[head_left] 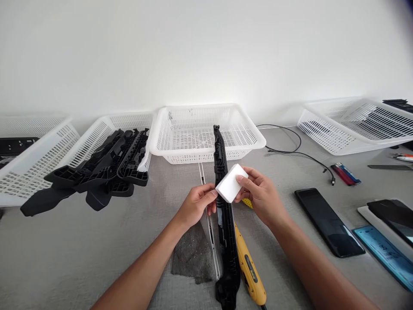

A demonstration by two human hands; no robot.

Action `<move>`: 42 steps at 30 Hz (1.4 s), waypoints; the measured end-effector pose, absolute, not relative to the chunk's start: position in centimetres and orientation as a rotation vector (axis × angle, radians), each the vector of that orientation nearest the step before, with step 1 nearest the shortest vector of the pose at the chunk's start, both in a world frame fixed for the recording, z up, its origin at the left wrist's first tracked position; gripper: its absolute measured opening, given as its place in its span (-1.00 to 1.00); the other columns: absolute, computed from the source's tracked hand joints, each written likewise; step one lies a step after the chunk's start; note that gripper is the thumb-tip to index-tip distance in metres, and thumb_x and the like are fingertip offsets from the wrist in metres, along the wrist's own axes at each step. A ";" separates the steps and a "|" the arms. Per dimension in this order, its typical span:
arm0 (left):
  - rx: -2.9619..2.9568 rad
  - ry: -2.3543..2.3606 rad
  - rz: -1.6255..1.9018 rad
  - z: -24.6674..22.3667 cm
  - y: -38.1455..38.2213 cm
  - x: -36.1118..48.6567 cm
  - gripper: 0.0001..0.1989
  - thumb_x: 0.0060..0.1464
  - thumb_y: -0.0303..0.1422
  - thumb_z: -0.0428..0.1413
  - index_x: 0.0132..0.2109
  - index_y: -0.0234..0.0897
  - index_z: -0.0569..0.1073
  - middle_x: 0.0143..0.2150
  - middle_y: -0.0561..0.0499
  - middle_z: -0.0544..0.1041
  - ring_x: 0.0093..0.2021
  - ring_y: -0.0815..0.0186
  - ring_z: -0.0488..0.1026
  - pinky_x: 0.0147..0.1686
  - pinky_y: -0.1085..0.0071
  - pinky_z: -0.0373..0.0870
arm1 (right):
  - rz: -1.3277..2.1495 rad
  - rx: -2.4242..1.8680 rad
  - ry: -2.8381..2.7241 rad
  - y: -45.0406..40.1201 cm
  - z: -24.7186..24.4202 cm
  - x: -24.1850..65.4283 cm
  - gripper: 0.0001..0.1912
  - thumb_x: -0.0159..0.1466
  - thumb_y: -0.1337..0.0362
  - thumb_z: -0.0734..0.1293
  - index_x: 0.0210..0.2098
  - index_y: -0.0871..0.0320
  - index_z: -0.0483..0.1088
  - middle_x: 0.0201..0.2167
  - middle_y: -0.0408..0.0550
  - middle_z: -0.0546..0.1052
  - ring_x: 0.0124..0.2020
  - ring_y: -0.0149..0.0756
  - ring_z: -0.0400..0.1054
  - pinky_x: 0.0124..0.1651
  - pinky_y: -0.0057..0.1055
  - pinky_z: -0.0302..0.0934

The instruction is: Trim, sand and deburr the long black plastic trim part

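Observation:
My right hand (pixel 260 192) grips a smooth white block (pixel 231 184), thumb on its top face. The block lies against a long black plastic trim piece (pixel 225 228), covering part of it. My left hand (pixel 200 201) is closed at the left edge of the trim piece, its thumb tip beside the block's lower left corner; some of its fingertips are hidden. The trim piece runs lengthwise away from me, its ribbed side showing. A yellow hand tool (pixel 250 271) lies along its right side. To its left are a thin metal strip (pixel 211 241) and a dark grey cloth (pixel 192 256).
A white basket (pixel 206 150) stands straight ahead. On the left, another basket (pixel 103 125) holds several black plastic parts (pixel 106 168). Farther right are a black cable (pixel 309 157), lighters (pixel 345 173), a black phone (pixel 329 221), a blue-framed display (pixel 385 254) and a tilted basket (pixel 342 140).

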State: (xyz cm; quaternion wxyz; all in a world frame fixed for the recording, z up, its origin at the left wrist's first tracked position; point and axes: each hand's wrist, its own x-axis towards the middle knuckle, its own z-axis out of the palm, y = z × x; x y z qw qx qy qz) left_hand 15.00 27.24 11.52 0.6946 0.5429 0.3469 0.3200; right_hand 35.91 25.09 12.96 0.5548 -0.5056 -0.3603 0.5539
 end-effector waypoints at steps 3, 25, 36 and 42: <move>1.228 0.779 0.696 11.4 27.2 15.0 -0.57 0.24 0.06 0.22 -0.21 -0.27 0.53 -0.53 0.10 0.45 -0.52 0.34 0.39 -0.48 0.42 0.34 | 1.273 -1.199 -0.783 25.1 12.9 36.1 -0.53 0.17 -0.01 0.64 -0.08 0.13 0.54 -0.43 -0.18 0.58 -0.54 -0.38 0.49 -0.44 -0.42 0.56; 1.230 0.788 0.749 11.2 27.4 15.1 -0.56 0.28 0.04 0.21 -0.15 -0.30 0.57 -0.53 0.11 0.46 -0.53 0.37 0.36 -0.47 0.42 0.35 | 1.377 -1.233 -0.776 24.9 13.3 35.5 -0.49 0.17 -0.05 0.61 -0.19 0.05 0.32 -0.68 -0.34 0.40 -0.71 -0.50 0.13 -0.69 -0.61 -0.09; 1.216 0.784 0.749 11.3 27.5 15.1 -0.55 0.26 0.08 0.22 -0.20 -0.27 0.53 -0.53 0.12 0.45 -0.53 0.38 0.34 -0.47 0.43 0.34 | 1.375 -1.246 -0.820 24.7 13.4 35.6 -0.51 0.21 -0.06 0.58 -0.17 0.04 0.30 -0.71 -0.35 0.37 -0.72 -0.51 0.06 -0.70 -0.61 -0.14; 1.201 0.790 0.769 11.4 27.5 15.1 -0.53 0.26 0.09 0.21 -0.14 -0.29 0.56 -0.52 0.13 0.42 -0.52 0.37 0.32 -0.46 0.43 0.32 | 1.428 -1.240 -0.864 24.6 13.3 35.2 -0.53 0.20 -0.04 0.58 -0.19 0.04 0.30 -0.72 -0.36 0.36 -0.73 -0.52 0.04 -0.70 -0.61 -0.13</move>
